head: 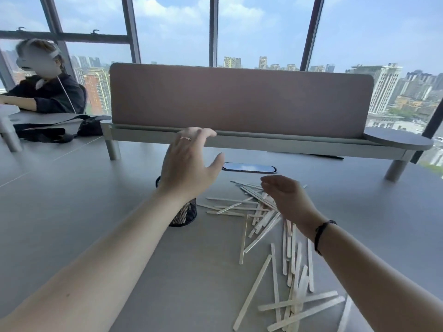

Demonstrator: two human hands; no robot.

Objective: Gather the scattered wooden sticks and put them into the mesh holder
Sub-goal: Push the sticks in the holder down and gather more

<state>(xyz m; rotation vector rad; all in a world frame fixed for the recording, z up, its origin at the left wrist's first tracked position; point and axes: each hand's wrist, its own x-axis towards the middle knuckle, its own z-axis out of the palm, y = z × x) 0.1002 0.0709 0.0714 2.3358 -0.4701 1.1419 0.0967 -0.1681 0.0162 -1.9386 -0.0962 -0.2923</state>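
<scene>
Several pale wooden sticks (261, 219) lie scattered on the grey table, from its middle down to the lower right. A black mesh holder (185, 213) stands upright left of the sticks, mostly hidden behind my left hand and wrist. My left hand (189, 164) is raised above the holder with fingers spread and holds nothing. My right hand (287, 200) hovers over the far end of the stick pile, fingers loosely bent, nothing visibly in it. I cannot see inside the holder.
A pinkish divider panel on a raised shelf (239, 101) runs across the back of the table. A shiny oval cable cover (249, 167) sits in front of it. At the far left sits another person (45, 87) beside a black bag (60, 130).
</scene>
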